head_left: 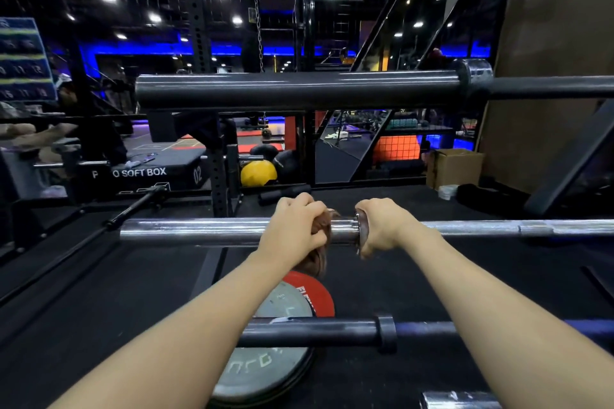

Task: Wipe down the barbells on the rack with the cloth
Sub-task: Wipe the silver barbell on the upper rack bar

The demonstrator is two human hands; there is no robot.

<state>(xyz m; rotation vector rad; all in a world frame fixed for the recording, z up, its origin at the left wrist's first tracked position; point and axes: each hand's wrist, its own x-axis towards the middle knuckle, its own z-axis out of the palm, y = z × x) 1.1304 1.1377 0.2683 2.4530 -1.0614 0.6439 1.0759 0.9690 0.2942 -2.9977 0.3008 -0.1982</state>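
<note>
A chrome barbell lies level across the middle of the view. My left hand is wrapped over its sleeve, squeezing a brown cloth against the metal; the cloth's tail hangs below the bar. Just to the right, my right hand grips the same barbell at its collar. A dark barbell sits higher up and farther away. Closer to me and lower runs a black barbell, and the end of a fourth chrome sleeve shows at the bottom edge.
Grey and red weight plates lie on the black floor under the bars. A black soft plyo box and a perforated rack upright stand at left; a yellow ball behind. A cardboard box is at right.
</note>
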